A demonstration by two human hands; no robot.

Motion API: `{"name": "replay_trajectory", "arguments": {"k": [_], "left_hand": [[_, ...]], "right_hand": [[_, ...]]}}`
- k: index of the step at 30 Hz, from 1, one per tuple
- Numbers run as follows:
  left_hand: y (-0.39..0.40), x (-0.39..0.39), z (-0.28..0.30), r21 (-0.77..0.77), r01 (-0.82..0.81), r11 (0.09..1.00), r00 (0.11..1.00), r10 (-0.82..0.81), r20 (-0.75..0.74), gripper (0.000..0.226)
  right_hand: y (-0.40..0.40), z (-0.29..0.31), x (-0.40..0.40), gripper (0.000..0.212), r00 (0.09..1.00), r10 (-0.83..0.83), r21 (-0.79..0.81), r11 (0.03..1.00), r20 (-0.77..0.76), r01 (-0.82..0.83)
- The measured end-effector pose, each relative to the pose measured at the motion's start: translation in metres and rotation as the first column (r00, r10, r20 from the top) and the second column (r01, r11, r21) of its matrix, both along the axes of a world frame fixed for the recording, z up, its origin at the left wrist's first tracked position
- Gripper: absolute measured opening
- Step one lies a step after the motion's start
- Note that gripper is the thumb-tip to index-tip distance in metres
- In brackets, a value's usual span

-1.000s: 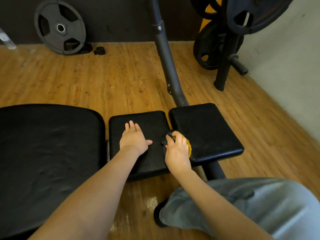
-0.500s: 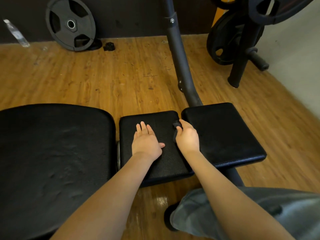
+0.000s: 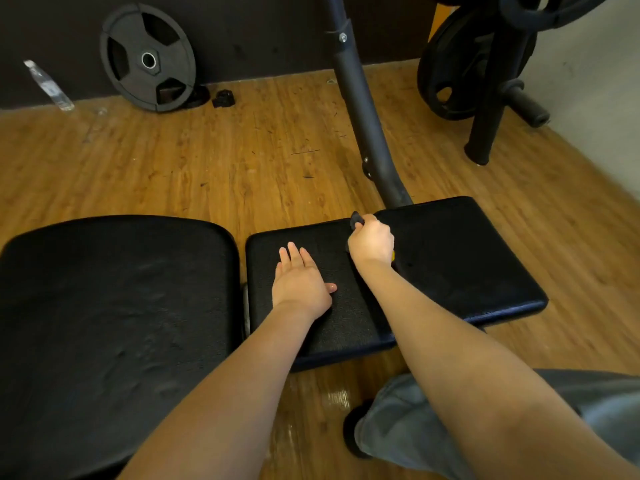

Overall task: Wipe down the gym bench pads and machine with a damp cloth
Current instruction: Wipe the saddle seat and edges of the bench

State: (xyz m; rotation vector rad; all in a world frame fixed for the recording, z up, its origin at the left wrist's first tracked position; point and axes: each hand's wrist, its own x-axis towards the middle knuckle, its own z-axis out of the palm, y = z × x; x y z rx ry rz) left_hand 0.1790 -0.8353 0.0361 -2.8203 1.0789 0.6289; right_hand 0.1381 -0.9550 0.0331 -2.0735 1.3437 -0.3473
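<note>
The left hand [image 3: 300, 285] is lying flat, with straight fingers, on the small black textured seat pad [image 3: 322, 327] of the bench. The right hand [image 3: 371, 241] is curling its fingers around a dark cloth with a yellow part [image 3: 356, 220], and it is pressing this cloth at the far edge of the gap between that small pad and the wider black pad on the right [image 3: 464, 265]. Most of the cloth is hiding under the hand; only a dark corner and a little yellow are showing.

A large black back pad with wrinkles [image 3: 114, 317] is lying to the left, just beside the small pad. A dark metal tube of the machine frame [image 3: 363, 119] is rising from behind the right pad, close to the right hand. On the wooden floor [image 3: 207, 161], a black weight plate [image 3: 149, 58] is leaning on the dark wall, with a clear plastic bottle [image 3: 48, 86] further left. A black plate rack with more plates [image 3: 485, 81] is standing at the far right. A leg in grey trousers [image 3: 415, 420] is kneeling on the floor below the right arm.
</note>
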Motion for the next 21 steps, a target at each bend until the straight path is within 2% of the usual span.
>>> {"name": "replay_trajectory", "arguments": {"k": [3,5,12,16,21], "left_hand": [[0.001,0.001,0.002,-0.003,0.003,1.000,1.000,-0.003,-0.020,0.087],[0.002,0.002,0.003,-0.005,0.003,1.000,1.000,-0.003,-0.031,0.086],[0.008,0.002,0.004,-0.043,0.018,0.999,0.999,-0.020,-0.048,0.084],[0.011,0.004,0.003,-0.043,0.031,0.999,0.999,-0.033,-0.042,0.084],[0.010,0.004,0.000,-0.047,0.039,0.998,0.999,-0.040,-0.021,0.084]], "right_hand": [[0.001,0.005,-0.012,0.032,0.996,0.083,0.099,0.991,0.021,-0.085],[0.008,0.007,-0.027,0.034,0.993,0.114,0.105,0.988,0.029,-0.116],[0.047,0.009,-0.080,0.036,0.998,0.064,0.129,0.989,0.026,-0.067],[0.065,0.010,-0.111,0.033,0.996,0.080,0.108,0.991,-0.034,-0.076],[0.049,0.014,-0.115,0.024,0.992,0.076,0.169,0.984,-0.103,-0.058]]}}
